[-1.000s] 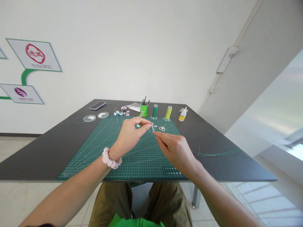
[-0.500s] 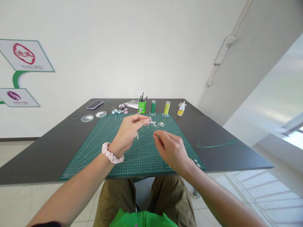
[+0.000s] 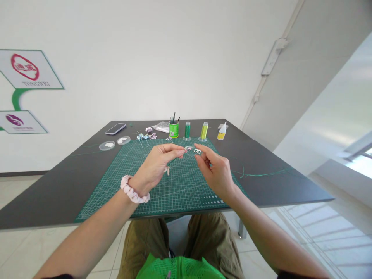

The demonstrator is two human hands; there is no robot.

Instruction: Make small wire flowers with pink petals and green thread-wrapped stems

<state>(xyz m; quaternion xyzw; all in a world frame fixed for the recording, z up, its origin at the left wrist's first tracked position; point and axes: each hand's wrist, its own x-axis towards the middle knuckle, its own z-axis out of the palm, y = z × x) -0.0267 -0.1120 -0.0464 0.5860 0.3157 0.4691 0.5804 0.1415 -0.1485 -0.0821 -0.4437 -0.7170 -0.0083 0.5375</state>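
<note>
Over the cutting mat [image 3: 180, 193], my left hand [image 3: 157, 161] is closed, thumb and index finger pinched on a thin green stem [image 3: 172, 161]. A small pale pink piece [image 3: 167, 169] hangs below those fingers. My right hand [image 3: 215, 168] is just to the right, its thumb and index finger apart. A faint pale strand shows between the two hands; whether it touches the right fingers is unclear. Small scissors with white handles [image 3: 197, 151] lie behind the right fingertips. A small pinkish flower [image 3: 189, 148] lies on the mat beyond the left fingertips, partly hidden.
Farther back stand a green can of tools [image 3: 174, 130], a dark green thread spool [image 3: 187, 131], a yellow-green spool [image 3: 204, 131] and a glue bottle [image 3: 222, 131]. Blue flowers [image 3: 140, 136], shallow dishes [image 3: 107, 145] and a phone [image 3: 115, 129] are left. Loose green thread [image 3: 261, 174] lies right.
My right hand has moved up and away from me, and its thumb and index finger have parted. The left hand keeps its pinch in nearly the same place.
</note>
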